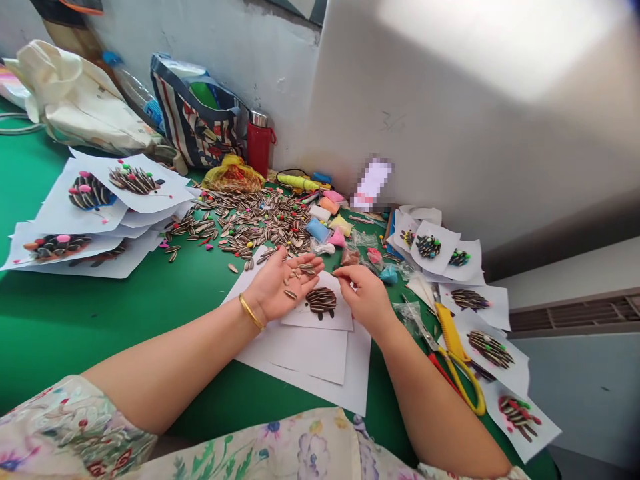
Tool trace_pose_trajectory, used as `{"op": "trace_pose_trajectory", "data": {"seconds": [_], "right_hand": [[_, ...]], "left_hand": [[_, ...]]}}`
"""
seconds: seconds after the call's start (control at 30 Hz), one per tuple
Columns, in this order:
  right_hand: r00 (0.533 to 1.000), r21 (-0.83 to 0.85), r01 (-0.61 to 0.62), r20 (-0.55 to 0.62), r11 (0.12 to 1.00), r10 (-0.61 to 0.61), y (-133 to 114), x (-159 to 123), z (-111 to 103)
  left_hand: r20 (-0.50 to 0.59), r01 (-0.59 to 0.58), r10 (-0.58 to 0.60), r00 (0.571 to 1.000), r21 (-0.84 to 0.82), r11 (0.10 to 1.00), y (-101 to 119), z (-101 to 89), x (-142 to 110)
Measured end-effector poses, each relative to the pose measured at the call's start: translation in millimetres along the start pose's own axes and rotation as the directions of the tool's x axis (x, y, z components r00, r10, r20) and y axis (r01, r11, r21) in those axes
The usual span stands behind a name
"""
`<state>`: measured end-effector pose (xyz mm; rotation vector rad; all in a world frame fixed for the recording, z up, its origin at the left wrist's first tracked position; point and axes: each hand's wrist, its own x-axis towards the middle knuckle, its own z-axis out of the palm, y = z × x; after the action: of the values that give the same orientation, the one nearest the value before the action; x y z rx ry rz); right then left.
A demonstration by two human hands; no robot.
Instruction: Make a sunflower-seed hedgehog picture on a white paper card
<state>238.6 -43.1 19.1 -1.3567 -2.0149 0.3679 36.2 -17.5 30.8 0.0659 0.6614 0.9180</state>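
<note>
My left hand point(283, 283) is held palm up with its fingers stretched out, and several striped sunflower seeds point(306, 269) lie loose on it. Just to its right, my right hand point(364, 297) pinches a small dark sliver that looks like a sunflower seed, partly hidden by the fingertips. Between and below the hands lies a white card point(300, 320) bearing a hedgehog figure point(321, 301), its back covered in dark seeds with small dark feet beneath. Larger white sheets point(320, 387) lie under the card.
Behind the hands spreads a pile of sunflower seeds point(255, 220), with colored clay packets point(319, 230) beside it. Finished hedgehog cards point(95, 223) stack at left; more cards point(490, 350) line the right edge. Yellow-handled scissors point(465, 380) lie by my right forearm. A red bottle point(259, 147) stands behind.
</note>
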Motion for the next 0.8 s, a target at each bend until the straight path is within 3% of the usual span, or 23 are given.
{"op": "trace_pose_trajectory", "data": {"seconds": [0.17,0.4,0.8], "right_hand": [[0.977,-0.086,-0.113,0.171,0.990,0.126,10.4,0.4,-0.2],[0.947,-0.183,-0.137,0.265,0.973,0.183,5.7,3.6,-3.1],[0.927,-0.233,-0.090,0.335,0.968,0.167,7.0,5.4,3.8]], "left_hand": [[-0.075,-0.040,0.041,0.996,0.017,0.999,5.7,-3.9,6.0],[-0.119,-0.027,0.032,0.992,0.043,0.999,4.2,-6.2,8.9],[-0.124,-0.033,0.035,0.992,0.017,0.999,3.4,-5.1,8.1]]}}
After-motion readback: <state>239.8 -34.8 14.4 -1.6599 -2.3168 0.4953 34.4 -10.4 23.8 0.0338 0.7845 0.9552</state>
